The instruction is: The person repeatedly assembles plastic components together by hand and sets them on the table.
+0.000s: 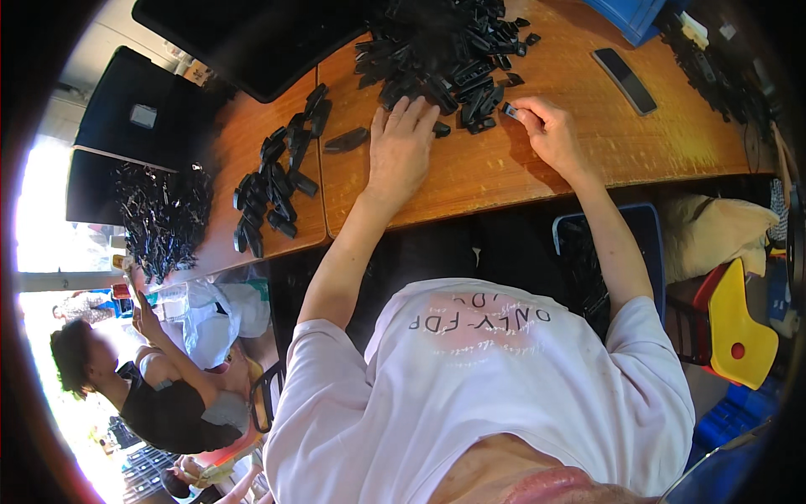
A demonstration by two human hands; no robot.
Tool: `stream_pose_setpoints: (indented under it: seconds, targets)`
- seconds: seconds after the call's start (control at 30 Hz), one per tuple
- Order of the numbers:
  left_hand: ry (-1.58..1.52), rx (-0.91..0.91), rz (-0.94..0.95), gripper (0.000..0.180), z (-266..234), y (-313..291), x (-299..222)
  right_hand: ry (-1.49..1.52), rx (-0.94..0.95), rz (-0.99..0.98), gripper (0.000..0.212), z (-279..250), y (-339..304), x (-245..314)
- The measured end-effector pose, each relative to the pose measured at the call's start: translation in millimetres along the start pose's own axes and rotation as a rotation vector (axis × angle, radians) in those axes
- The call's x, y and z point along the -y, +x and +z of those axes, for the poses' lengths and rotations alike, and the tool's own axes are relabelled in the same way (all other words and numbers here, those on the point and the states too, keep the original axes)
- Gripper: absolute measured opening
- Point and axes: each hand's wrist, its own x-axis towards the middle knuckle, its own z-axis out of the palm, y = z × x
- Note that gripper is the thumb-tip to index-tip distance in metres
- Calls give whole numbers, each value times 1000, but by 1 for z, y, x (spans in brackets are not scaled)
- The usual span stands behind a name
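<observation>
A heap of small black plastic parts [457,50] lies on the brown wooden table [579,76] in front of me. My left hand [403,147] rests at the heap's near edge, fingers stretched forward and back of the hand up; whatever lies beneath the palm is hidden. To its left is a single elongated black part [347,140]. Right of the heap, my right hand [550,134] pinches a small dark part with a pale face [510,110] between thumb and fingers, just above the tabletop. Its exact kind is too small to tell.
More black parts [277,185] lie in a loose group at the left. A phone [624,81] rests toward the right, near a blue container [630,17]. Below the table edge stands a dark blue-rimmed bin [659,244], beside a yellow chair [739,323]. Another person [168,382] sits at the left.
</observation>
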Motion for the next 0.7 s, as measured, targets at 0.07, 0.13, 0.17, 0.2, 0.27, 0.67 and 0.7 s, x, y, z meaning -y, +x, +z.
stream_pose_setpoints:
  seconds: [0.07, 0.13, 0.17, 0.2, 0.27, 0.67, 0.7]
  targets:
    - [158, -94, 38, 40, -2, 3, -3, 54, 49, 180, 14, -4, -5, 2]
    - [6, -128, 4, 39, -2, 10, -16, 55, 69, 147, 13, -6, -14, 9]
    - [-149, -158, -29, 39, 0, 15, -26, 55, 89, 117, 13, -7, -19, 14]
    - [-138, -221, 3, 39, -1, 21, -36, 38, 100, 101, 11, -10, -19, 25]
    - [-100, -213, 9, 38, 11, 30, -49, -16, 105, 63, 11, -12, -20, 26]
    - [-29, -263, 123, 32, -15, -13, -30, -308, 126, -89, 18, -18, -24, 29]
    - [-48, -198, 150, 31, -20, -21, -29, -324, 148, -85, 19, -17, -23, 26]
